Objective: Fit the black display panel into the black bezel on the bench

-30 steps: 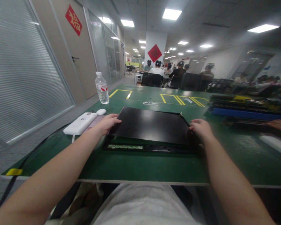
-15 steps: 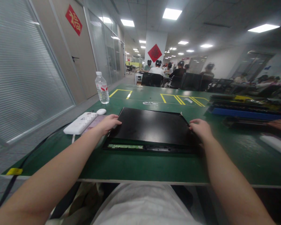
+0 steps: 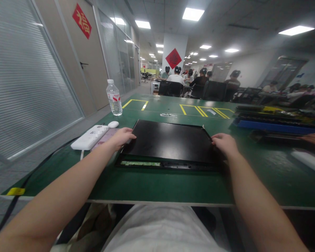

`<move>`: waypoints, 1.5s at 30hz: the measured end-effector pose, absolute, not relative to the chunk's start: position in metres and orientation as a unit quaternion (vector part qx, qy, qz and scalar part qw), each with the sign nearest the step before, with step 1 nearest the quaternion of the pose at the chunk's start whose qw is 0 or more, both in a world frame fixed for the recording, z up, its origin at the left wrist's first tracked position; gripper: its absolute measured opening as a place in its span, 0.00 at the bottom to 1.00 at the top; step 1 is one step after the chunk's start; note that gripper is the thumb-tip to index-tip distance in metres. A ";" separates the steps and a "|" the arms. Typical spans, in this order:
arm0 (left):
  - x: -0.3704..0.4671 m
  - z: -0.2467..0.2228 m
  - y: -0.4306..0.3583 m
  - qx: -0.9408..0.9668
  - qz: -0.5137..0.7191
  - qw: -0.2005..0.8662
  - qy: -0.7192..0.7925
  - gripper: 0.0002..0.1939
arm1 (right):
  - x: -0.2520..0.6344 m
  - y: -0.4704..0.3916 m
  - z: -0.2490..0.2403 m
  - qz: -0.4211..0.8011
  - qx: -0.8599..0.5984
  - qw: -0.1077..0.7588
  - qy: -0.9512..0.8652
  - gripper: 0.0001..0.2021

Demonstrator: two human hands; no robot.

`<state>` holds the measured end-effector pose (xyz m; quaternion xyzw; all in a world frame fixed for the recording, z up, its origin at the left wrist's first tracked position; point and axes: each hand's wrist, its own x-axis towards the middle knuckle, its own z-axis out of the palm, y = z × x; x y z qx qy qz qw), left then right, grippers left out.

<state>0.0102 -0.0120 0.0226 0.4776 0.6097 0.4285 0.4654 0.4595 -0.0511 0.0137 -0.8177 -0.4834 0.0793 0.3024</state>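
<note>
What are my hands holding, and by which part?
A black panel, by its opposite side edges: the left hand at its left edge, the right hand at its right.

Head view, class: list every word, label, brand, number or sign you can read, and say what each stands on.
"福", gold on the red door sign.
Red pillar sign: too dark to read.
Bottle label: too small to read.
White device: marks too blurred to read.
White strip: marks too small to read.
Circuit board: any markings too small.
Black panel: no text visible.
</note>
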 end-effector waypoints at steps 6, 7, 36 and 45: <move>0.010 0.022 -0.011 0.475 0.429 0.477 0.602 0.17 | 0.462 -0.049 0.011 0.095 -0.817 0.302 -0.481 0.12; 0.010 0.022 -0.010 0.477 0.428 0.481 0.599 0.17 | 0.463 -0.048 0.011 0.097 -0.818 0.302 -0.480 0.12; 0.010 0.023 -0.009 0.460 0.445 0.494 0.589 0.18 | 0.472 -0.044 0.008 0.123 -0.818 0.304 -0.473 0.14; 0.008 0.022 -0.007 0.439 0.452 0.521 0.575 0.22 | 0.473 -0.043 0.006 0.121 -0.814 0.307 -0.477 0.15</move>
